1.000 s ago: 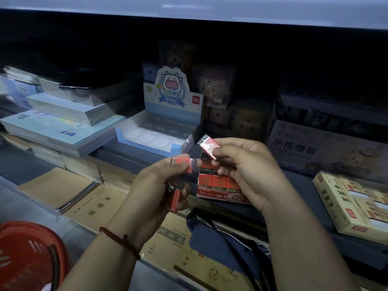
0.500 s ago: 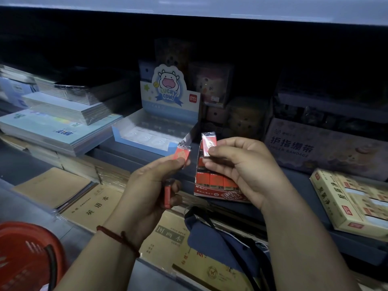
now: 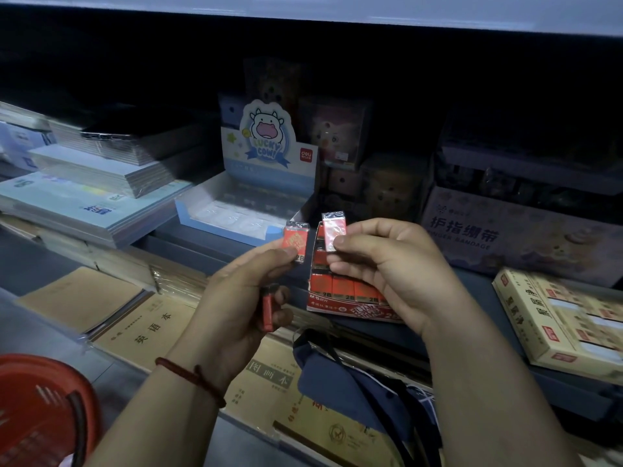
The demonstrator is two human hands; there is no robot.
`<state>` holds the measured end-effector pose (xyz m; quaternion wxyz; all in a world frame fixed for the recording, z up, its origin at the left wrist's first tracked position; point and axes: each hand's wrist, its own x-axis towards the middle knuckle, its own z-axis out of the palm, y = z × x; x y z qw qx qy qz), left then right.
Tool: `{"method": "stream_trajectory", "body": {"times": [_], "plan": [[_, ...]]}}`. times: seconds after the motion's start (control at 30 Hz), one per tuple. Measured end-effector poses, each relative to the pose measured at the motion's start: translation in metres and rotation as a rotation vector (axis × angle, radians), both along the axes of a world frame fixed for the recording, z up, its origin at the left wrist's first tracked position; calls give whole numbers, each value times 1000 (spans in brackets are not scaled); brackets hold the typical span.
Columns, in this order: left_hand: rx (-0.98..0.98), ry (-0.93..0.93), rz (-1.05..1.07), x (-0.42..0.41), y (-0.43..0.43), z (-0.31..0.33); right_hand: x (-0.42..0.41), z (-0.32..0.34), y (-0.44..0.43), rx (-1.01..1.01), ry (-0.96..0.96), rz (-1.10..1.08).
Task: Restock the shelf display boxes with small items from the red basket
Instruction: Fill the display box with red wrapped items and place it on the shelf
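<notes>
Our left hand [image 3: 242,298] pinches a 2B eraser [image 3: 296,239] and tucks a spare eraser [image 3: 268,310] under its lower fingers [image 3: 282,316], our right hand [image 3: 387,264] pinches a second eraser [image 3: 333,230], all upright just before the red display box [image 3: 347,298], likely for slotting in.

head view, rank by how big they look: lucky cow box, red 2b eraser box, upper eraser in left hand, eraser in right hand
1. lucky cow box
2. red 2B eraser box, partly hidden
3. upper left-hand eraser and right-hand eraser: look alike, not ranked
</notes>
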<state>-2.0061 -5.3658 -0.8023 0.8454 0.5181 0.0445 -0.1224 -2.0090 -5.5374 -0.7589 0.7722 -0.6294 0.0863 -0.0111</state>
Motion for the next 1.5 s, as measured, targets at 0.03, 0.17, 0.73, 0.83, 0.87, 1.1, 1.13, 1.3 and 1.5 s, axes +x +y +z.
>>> {"method": "stream_trajectory", "body": {"times": [0.03,0.17,0.73,0.83,0.87,1.1,1.13,1.3,1.5], "plan": [[6,4,6,0,0,0,0,0,-1,-2,0,-3],[16,13,24,0,-2,1,0,0,-7,-47,-1,-43],[121,-52,4,2,-4,1,17,-10,-29,-904,9,-275],[91,-34,1,3,-4,1,25,-14,-25,-1027,31,-301],[77,-27,-3,3,-4,2,28,-16,-23,-1066,38,-324],[41,-18,-14,3,-1,4,31,-19,-12,-1218,34,-380],[46,-25,-13,3,0,5,30,-19,-12,-1204,-10,-372],[43,-48,-13,0,1,9,15,-3,7,-752,-259,-64],[53,-70,-40,-3,-1,10,11,-7,18,-348,-180,115]]}}
